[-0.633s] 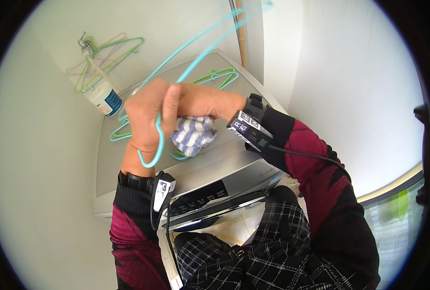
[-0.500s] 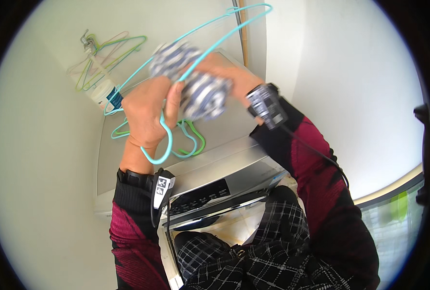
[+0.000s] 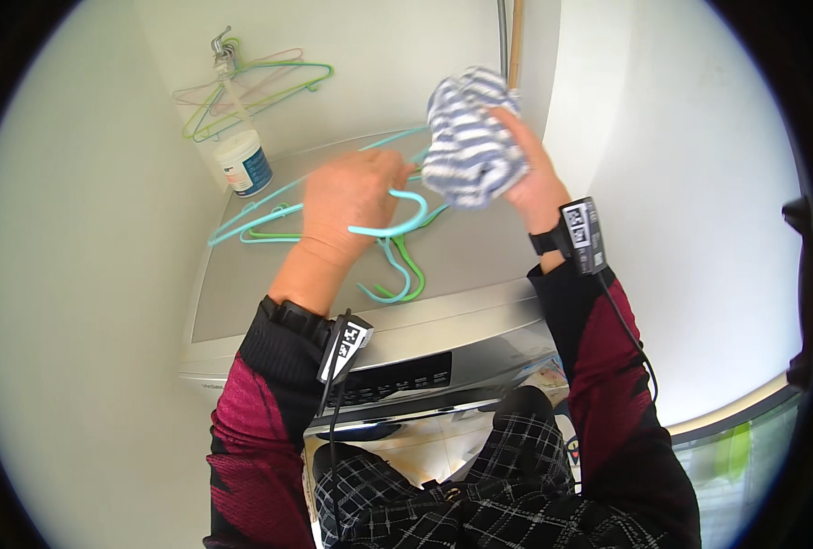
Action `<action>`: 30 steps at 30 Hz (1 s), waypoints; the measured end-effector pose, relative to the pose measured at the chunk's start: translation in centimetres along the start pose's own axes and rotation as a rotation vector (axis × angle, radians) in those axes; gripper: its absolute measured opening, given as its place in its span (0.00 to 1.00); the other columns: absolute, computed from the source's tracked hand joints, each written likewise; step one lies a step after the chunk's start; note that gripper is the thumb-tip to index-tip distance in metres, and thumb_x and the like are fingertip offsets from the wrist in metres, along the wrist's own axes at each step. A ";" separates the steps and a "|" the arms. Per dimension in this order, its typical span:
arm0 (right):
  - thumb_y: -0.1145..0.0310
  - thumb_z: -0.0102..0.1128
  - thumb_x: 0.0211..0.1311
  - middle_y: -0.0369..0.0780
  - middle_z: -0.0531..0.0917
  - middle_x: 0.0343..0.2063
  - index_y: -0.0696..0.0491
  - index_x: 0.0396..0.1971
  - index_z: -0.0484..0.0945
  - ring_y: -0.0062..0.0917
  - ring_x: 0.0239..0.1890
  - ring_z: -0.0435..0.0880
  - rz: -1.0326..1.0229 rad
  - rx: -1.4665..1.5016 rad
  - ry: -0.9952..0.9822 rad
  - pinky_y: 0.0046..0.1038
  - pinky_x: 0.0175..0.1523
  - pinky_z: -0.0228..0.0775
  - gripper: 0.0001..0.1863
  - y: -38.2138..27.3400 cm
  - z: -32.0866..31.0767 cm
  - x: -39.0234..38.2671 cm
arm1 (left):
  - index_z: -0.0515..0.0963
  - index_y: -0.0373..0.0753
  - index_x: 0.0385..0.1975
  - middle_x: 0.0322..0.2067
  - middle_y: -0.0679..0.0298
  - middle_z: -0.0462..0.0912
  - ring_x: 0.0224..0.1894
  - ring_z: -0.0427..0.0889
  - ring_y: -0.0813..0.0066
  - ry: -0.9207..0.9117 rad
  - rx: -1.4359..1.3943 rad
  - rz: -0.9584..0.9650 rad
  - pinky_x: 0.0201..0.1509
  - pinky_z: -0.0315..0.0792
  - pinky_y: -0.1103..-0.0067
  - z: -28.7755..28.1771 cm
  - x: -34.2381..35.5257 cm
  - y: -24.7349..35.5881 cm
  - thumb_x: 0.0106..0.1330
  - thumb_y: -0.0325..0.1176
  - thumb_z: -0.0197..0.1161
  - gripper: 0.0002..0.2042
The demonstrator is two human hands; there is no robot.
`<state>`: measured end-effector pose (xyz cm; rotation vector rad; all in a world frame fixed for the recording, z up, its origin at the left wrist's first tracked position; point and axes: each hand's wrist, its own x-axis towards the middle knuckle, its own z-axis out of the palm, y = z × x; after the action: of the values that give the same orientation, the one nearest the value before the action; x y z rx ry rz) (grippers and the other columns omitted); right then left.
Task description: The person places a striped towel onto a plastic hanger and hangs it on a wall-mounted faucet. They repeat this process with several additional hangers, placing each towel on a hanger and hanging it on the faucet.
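My left hand [image 3: 347, 197] is closed around a light blue clothes hanger [image 3: 416, 215]. Its hook sticks out toward me below my fingers. The rest of the hanger slants low over the grey top of the appliance [image 3: 484, 252]. In my right hand [image 3: 536, 174] is a bunched blue-and-white striped cloth [image 3: 473, 142], raised to the right of the hanger and apart from my left hand. Under my left hand, a green hanger [image 3: 416, 274] and another light blue hanger [image 3: 395, 274] lie on the grey top, hooks toward me.
At the back left stands a white tub with a blue label [image 3: 248, 167]. Above it, several thin hangers [image 3: 320, 73] hang from a metal tap [image 3: 221, 41]. A dark control panel [image 3: 393, 377] runs along the appliance's front. White walls close in both sides.
The hanger has come down from a raised position toward the appliance top. My right hand has moved away to the right with the striped cloth, out of the hanger's frame.
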<state>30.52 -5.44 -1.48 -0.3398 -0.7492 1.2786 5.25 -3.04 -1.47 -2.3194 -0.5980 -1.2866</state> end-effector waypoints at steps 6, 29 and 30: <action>0.70 0.59 0.72 0.44 0.87 0.44 0.62 0.50 0.80 0.30 0.44 0.89 -0.223 -0.133 0.060 0.31 0.49 0.85 0.14 1.7 3.0 -2.6 | 0.76 0.41 0.24 0.21 0.62 0.76 0.25 0.77 0.57 0.016 0.010 0.100 0.26 0.71 0.66 -0.5 0.2 0.2 0.60 0.37 0.73 0.12; 0.63 0.38 0.79 0.55 0.80 0.58 0.66 0.63 0.69 0.41 0.59 0.81 -0.504 -0.254 -0.391 0.38 0.64 0.77 0.24 -0.1 -2.3 0.4 | 0.60 0.20 0.63 0.55 0.45 0.78 0.47 0.86 0.63 0.105 -1.016 -0.640 0.44 0.84 0.75 -0.3 0.0 4.5 0.60 0.50 0.78 0.46; 0.62 0.37 0.79 0.54 0.80 0.57 0.65 0.63 0.69 0.40 0.58 0.82 -0.402 -0.109 -0.402 0.38 0.63 0.77 0.25 0.1 -2.2 0.3 | 0.58 0.20 0.64 0.57 0.44 0.76 0.49 0.85 0.62 0.141 -1.045 -0.599 0.45 0.83 0.74 -0.5 0.0 4.7 0.61 0.48 0.78 0.46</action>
<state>31.96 -4.73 -3.10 -0.0094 -1.1672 0.9319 7.52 -7.21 -1.92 -2.8796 -0.7042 -2.4785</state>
